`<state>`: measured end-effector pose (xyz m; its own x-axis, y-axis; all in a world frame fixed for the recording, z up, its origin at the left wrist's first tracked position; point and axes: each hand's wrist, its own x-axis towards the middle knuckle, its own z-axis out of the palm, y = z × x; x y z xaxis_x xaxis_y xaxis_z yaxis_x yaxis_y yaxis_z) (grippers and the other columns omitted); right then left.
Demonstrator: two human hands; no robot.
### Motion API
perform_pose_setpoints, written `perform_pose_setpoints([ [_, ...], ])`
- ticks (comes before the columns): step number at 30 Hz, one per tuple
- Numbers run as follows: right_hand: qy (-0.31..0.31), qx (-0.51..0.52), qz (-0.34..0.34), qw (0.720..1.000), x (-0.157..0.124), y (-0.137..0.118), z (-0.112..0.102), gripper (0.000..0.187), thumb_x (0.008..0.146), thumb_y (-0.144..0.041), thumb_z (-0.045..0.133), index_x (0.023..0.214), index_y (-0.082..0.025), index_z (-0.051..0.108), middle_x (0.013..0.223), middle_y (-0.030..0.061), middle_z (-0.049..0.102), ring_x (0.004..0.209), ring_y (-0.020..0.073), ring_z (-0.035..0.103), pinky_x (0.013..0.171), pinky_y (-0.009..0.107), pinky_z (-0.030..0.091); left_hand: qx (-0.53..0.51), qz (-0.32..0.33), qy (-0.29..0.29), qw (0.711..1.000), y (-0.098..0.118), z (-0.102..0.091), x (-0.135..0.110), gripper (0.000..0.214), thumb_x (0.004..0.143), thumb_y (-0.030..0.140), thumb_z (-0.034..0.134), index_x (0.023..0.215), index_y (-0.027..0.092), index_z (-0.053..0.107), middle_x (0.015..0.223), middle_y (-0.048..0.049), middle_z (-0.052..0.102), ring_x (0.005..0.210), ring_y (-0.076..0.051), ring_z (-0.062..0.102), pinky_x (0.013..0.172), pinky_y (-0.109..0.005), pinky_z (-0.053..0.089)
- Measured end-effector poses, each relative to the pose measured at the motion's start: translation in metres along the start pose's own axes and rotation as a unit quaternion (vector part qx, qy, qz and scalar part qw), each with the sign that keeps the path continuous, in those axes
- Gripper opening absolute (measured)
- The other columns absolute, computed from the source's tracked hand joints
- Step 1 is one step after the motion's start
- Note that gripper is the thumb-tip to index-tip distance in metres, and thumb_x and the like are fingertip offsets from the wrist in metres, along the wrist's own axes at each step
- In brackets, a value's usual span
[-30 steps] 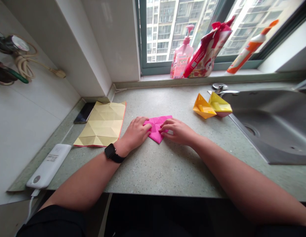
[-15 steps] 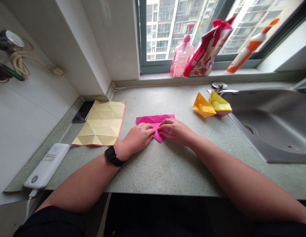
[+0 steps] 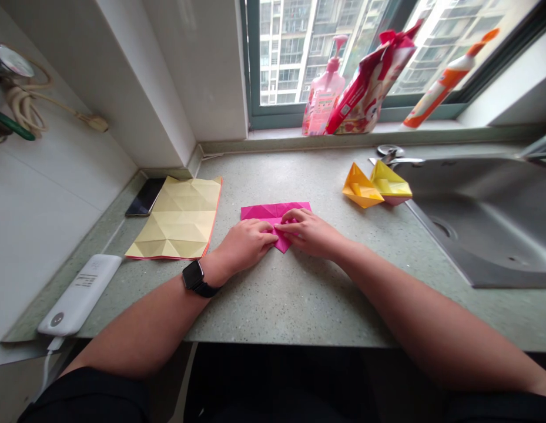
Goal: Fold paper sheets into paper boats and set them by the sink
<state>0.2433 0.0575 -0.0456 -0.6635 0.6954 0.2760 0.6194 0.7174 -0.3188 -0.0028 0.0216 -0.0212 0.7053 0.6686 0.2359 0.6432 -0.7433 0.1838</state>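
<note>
A bright pink sheet of origami paper (image 3: 276,209), folded with a straight far edge and a point towards me, lies on the counter. My left hand (image 3: 245,244), with a black watch (image 3: 193,275) on its wrist, is closed at the paper's left side, its fingertips holding it down near the middle. From the right, my right hand (image 3: 311,232) has its fingers bent together on the paper, the index fingertip at the centre by the left fingers. Both hands hide part of the folds. Creased pale yellow sheets (image 3: 180,214) with orange undersides are stacked to the left.
Two folded paper boats, one orange (image 3: 359,189) and one yellow (image 3: 389,182), stand beside the steel sink (image 3: 488,217). A phone (image 3: 144,197) and a white power bank (image 3: 81,294) lie left. A pump bottle (image 3: 324,97), a red bag (image 3: 365,88) and an orange-white bottle (image 3: 444,88) line the sill.
My right index finger has slid left along the paper towards my left fingertips. The left hand stays about where it was, and the view has shifted slightly.
</note>
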Motion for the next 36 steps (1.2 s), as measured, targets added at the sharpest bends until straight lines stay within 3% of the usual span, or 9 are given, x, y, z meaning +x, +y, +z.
perform_pose_setpoints([
  [3,-0.004,-0.005,0.002,1.000,0.001,-0.002,-0.001,0.025,0.104,-0.026,0.069,0.121,-0.032,0.086,0.124,0.0109,0.073,0.116,0.0276,0.067,0.103,0.047,0.058,-0.024,0.029,-0.003,0.999,0.001,0.000,0.000,0.022,0.108,0.023,0.063,0.115,0.027,0.084,0.123,-0.0060,0.078,0.114,-0.024,0.072,0.101,-0.041,0.058],
  [7,-0.008,0.006,0.008,1.000,0.002,-0.003,-0.003,0.023,0.104,-0.028,0.070,0.118,-0.032,0.087,0.123,0.0107,0.074,0.114,0.0271,0.067,0.102,0.046,0.058,-0.038,0.022,-0.018,0.999,0.000,0.000,-0.002,0.025,0.110,0.024,0.060,0.119,0.027,0.083,0.125,-0.0060,0.079,0.110,-0.023,0.074,0.096,-0.039,0.060],
  [12,-0.006,0.015,0.011,1.000,0.001,-0.002,-0.002,0.020,0.103,-0.028,0.071,0.116,-0.032,0.087,0.122,0.0092,0.074,0.113,0.0260,0.068,0.100,0.044,0.058,-0.041,0.024,-0.020,0.999,-0.002,0.000,-0.002,0.024,0.110,0.026,0.062,0.120,0.028,0.083,0.130,-0.0059,0.078,0.116,-0.023,0.073,0.100,-0.039,0.060],
  [21,0.003,0.003,0.013,1.000,0.001,-0.003,0.001,0.022,0.102,-0.026,0.071,0.120,-0.028,0.084,0.122,0.0100,0.074,0.113,0.0262,0.067,0.100,0.043,0.057,-0.027,0.029,-0.042,0.998,0.001,-0.002,-0.002,0.026,0.110,0.028,0.060,0.120,0.027,0.084,0.123,-0.0068,0.078,0.110,-0.023,0.073,0.095,-0.038,0.059],
  [30,-0.005,-0.019,0.034,0.999,0.002,-0.010,0.001,0.018,0.099,-0.027,0.074,0.114,-0.029,0.084,0.122,0.0095,0.074,0.114,0.0278,0.067,0.101,0.044,0.057,0.005,0.037,-0.069,0.997,0.015,-0.010,-0.004,0.027,0.110,0.026,0.058,0.119,0.024,0.083,0.119,-0.0082,0.079,0.105,-0.025,0.074,0.093,-0.040,0.057],
  [36,-0.015,-0.053,0.065,0.996,0.002,-0.023,-0.001,0.017,0.101,-0.030,0.071,0.111,-0.027,0.084,0.122,0.0111,0.073,0.113,0.0290,0.067,0.101,0.046,0.058,0.059,-0.011,-0.061,0.996,0.032,-0.008,-0.007,0.025,0.108,0.031,0.062,0.118,0.019,0.081,0.123,-0.0109,0.081,0.117,-0.031,0.072,0.107,-0.050,0.052],
])
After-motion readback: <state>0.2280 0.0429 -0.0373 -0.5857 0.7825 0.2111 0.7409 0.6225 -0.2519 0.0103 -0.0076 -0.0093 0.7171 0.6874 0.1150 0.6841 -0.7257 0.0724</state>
